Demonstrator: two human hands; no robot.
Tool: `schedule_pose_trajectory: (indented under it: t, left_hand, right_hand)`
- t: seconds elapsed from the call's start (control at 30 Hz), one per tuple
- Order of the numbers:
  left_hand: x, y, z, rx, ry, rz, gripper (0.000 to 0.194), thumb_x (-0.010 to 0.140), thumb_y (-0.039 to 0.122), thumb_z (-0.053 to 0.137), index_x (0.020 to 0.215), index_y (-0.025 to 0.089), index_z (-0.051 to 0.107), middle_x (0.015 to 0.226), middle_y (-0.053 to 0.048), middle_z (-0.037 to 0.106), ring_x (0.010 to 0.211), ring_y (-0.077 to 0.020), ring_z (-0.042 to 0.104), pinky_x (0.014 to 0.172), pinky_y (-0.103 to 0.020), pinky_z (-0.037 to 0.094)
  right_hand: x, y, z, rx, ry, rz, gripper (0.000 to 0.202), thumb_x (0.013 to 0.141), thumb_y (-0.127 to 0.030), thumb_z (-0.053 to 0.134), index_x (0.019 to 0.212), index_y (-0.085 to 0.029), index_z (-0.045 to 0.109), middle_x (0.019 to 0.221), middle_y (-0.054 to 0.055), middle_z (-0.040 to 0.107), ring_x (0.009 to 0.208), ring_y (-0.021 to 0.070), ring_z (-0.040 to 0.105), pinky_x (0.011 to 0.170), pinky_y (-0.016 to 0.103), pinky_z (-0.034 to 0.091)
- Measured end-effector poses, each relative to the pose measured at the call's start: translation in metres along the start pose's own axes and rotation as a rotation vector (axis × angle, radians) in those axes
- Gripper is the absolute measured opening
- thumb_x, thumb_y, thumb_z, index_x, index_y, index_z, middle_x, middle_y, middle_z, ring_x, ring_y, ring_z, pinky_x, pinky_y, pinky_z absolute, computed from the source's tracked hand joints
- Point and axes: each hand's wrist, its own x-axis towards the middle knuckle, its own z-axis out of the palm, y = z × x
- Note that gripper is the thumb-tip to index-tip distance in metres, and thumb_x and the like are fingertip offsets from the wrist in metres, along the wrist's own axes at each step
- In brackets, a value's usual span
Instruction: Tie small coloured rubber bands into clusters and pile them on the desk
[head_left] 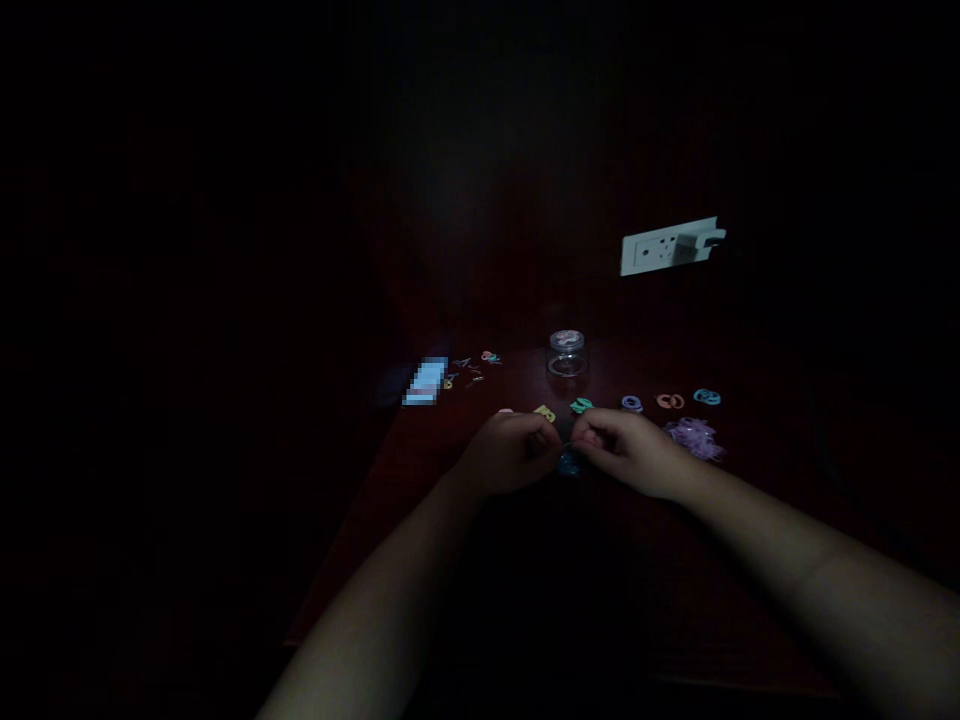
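My left hand (pixel 514 450) and my right hand (pixel 630 450) meet above the dark red table, fingertips almost touching. Both are closed in a pinch. A short thin strand (pixel 568 445) seems to run between the fingertips, too dim and small to name. Just below them lies a small blue pile (pixel 568 465), partly hidden. Beyond my fingers sit small bunches of loops like hair ties: yellow (pixel 545 413), green (pixel 582 405) and a pink one (pixel 507 411) mostly covered by my left hand. Purple loops (pixel 631 403) lie past my right hand.
A clear lidded jar (pixel 567 355) stands farther back. Orange loops (pixel 670 401), blue loops (pixel 706 397) and a lavender heap (pixel 695 438) lie to the right. A lit, blurred-out rectangle (pixel 426 381) and small scattered pieces (pixel 475 370) are at left. A wall socket (pixel 660 248) holds a plug.
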Motion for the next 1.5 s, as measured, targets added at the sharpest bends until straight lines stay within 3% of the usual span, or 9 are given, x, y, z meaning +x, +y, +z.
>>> schedule_pose_trajectory:
  t: [0.33, 0.57, 0.77, 0.9, 1.03, 1.13, 1.27, 1.5]
  left_hand:
    - [-0.002, 0.003, -0.002, 0.025, -0.024, 0.003, 0.005, 0.081, 0.022, 0.063, 0.079, 0.019, 0.063, 0.075, 0.001, 0.071, 0.066, -0.0101, 0.063, 0.079, -0.028, 0.047]
    - [0.0, 0.003, 0.001, -0.05, -0.023, -0.047, 0.015, 0.083, 0.033, 0.067, 0.086, 0.018, 0.067, 0.08, -0.001, 0.073, 0.072, -0.012, 0.066, 0.072, -0.025, 0.048]
    - [0.001, 0.0, 0.002, -0.012, -0.04, -0.019, 0.006, 0.083, 0.022, 0.064, 0.083, 0.018, 0.067, 0.078, 0.0, 0.072, 0.069, -0.0098, 0.065, 0.074, -0.023, 0.048]
    - [0.0, -0.005, -0.012, 0.022, -0.05, 0.004, 0.006, 0.081, 0.016, 0.062, 0.082, 0.017, 0.068, 0.076, 0.0, 0.068, 0.068, -0.0095, 0.061, 0.067, -0.021, 0.046]
    - [-0.005, -0.017, -0.035, 0.145, -0.032, -0.074, 0.007, 0.08, 0.022, 0.066, 0.079, 0.019, 0.072, 0.082, -0.003, 0.066, 0.08, -0.0136, 0.061, 0.076, -0.025, 0.047]
    - [-0.011, -0.027, -0.046, 0.125, -0.116, -0.203, 0.008, 0.079, 0.025, 0.067, 0.078, 0.02, 0.074, 0.085, -0.002, 0.067, 0.079, -0.013, 0.062, 0.074, -0.024, 0.047]
    - [-0.017, -0.035, -0.049, 0.017, -0.303, -0.376, 0.011, 0.075, 0.026, 0.068, 0.082, 0.019, 0.074, 0.077, 0.0, 0.069, 0.066, -0.0112, 0.061, 0.059, -0.021, 0.045]
    - [-0.018, -0.029, -0.052, -0.05, -0.293, -0.458, 0.01, 0.072, 0.023, 0.069, 0.079, 0.017, 0.071, 0.066, 0.001, 0.065, 0.055, -0.0083, 0.054, 0.049, -0.018, 0.039]
  right_hand:
    - [0.001, -0.002, -0.001, -0.02, -0.006, -0.031, 0.007, 0.086, -0.023, 0.054, 0.081, -0.02, 0.056, 0.067, -0.002, 0.05, 0.061, 0.012, 0.045, 0.054, 0.024, 0.037]
    - [0.0, -0.004, -0.001, -0.051, -0.018, -0.039, 0.007, 0.084, -0.021, 0.056, 0.077, -0.02, 0.057, 0.066, -0.002, 0.052, 0.06, 0.0117, 0.047, 0.055, 0.024, 0.038]
    - [0.0, -0.001, -0.001, -0.051, -0.027, -0.016, 0.01, 0.084, -0.025, 0.058, 0.077, -0.019, 0.058, 0.065, -0.003, 0.051, 0.058, 0.0113, 0.046, 0.054, 0.024, 0.037]
    - [-0.001, 0.0, -0.001, -0.04, -0.024, -0.005, 0.011, 0.085, -0.026, 0.057, 0.077, -0.019, 0.058, 0.066, -0.002, 0.052, 0.059, 0.0114, 0.046, 0.054, 0.024, 0.038]
    - [-0.001, 0.0, -0.001, -0.002, -0.023, -0.011, 0.012, 0.086, -0.028, 0.057, 0.077, -0.019, 0.057, 0.066, -0.002, 0.052, 0.059, 0.0117, 0.046, 0.054, 0.024, 0.038]
    - [-0.001, 0.0, -0.001, 0.021, -0.027, -0.006, 0.013, 0.086, -0.029, 0.057, 0.078, -0.019, 0.057, 0.066, -0.002, 0.052, 0.059, 0.0118, 0.046, 0.054, 0.025, 0.038]
    - [-0.001, -0.001, -0.001, 0.015, -0.012, -0.007, 0.015, 0.087, -0.03, 0.056, 0.076, -0.02, 0.056, 0.064, -0.003, 0.049, 0.058, 0.0112, 0.043, 0.053, 0.025, 0.037]
    - [-0.001, -0.003, -0.001, 0.012, -0.005, -0.009, 0.016, 0.086, -0.03, 0.056, 0.074, -0.02, 0.055, 0.064, -0.002, 0.048, 0.059, 0.0115, 0.043, 0.054, 0.026, 0.036]
